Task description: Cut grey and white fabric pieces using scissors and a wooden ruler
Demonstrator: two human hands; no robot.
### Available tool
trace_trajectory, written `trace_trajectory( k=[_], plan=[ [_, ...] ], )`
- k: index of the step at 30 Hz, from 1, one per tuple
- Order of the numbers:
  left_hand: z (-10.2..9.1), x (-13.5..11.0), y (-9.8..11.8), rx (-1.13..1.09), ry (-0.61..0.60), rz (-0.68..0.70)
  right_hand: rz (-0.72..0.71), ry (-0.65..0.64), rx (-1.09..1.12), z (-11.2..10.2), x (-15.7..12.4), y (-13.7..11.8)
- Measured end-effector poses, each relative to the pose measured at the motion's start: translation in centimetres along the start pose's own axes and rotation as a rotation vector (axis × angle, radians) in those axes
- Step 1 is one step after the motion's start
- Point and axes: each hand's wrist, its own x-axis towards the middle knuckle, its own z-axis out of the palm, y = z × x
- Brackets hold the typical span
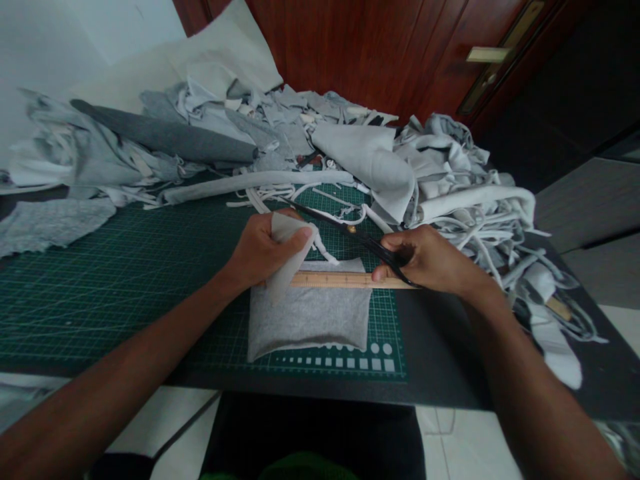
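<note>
Pinched between the thumb and fingers of my left hand (265,250) is a light grey fabric piece (287,257), raised above the mat with a thin white strip hanging at its edge. My right hand (425,257) is closed around the handles of black scissors (350,230). Their blades point to the upper left, just beyond the held fabric; I cannot tell whether they touch it. Under both hands runs a wooden ruler (333,280), lying across a grey fabric piece (310,317) on the green cutting mat (175,260).
Heaped grey and white fabric scraps (200,127) line the back of the dark table (440,347). More strips (480,227) pile up on the right. A rolled fabric length (260,183) lies across the mat. Behind stands a wooden door (370,60) with a brass handle (487,55).
</note>
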Motion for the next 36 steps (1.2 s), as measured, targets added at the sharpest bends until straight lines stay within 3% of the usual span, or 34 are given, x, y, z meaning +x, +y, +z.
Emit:
trace_trajectory(
  k=[5,13,25,36],
  plan=[
    [-0.2,-0.1,0.3,-0.041,-0.018,-0.010,0.013,-0.037,-0.039,-0.2,0.2,0.2],
    [-0.4,0.1,-0.6,-0.098,-0.023,0.070,-0.104,-0.062,-0.084,0.6,0.3,-0.5],
    [-0.1,-0.3,-0.2,-0.040,-0.005,-0.058,-0.078,-0.025,-0.160,1.2,0.3,-0.5],
    [0.2,0.1,-0.7,-0.032,0.036,0.066,-0.041,-0.007,-0.154,0.9,0.3,-1.1]
  ],
)
